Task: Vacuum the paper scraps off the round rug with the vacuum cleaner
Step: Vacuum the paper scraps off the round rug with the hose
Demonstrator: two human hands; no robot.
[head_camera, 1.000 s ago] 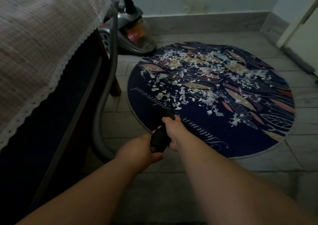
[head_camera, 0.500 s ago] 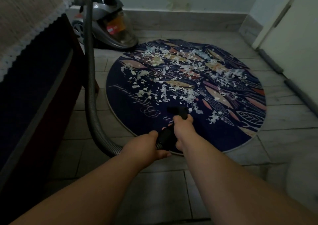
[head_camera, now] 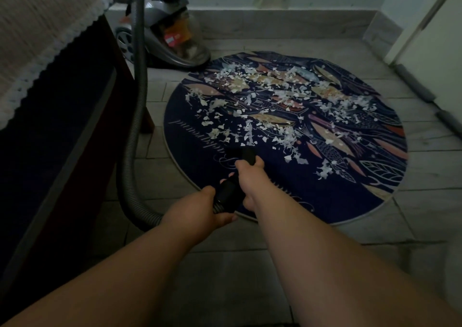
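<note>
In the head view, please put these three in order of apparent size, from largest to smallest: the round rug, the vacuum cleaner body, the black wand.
1. round rug: clearly the largest.
2. vacuum cleaner body: smaller, though it is farther from the camera.
3. black wand: smallest, partly covered by the left hand and right hand.

Matt woven rug point(head_camera: 350, 191) strewn with paper scraps point(head_camera: 250, 131) — ribbed plastic hose point(head_camera: 136, 116), glossy plastic vacuum body point(head_camera: 170, 39), lace-edged cloth point(head_camera: 45, 34).

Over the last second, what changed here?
Mainly the view swung; the nozzle barely edged toward the paper scraps on the round rug. Left hand and right hand kept gripping the hose handle; the vacuum cleaner stayed put.
</note>
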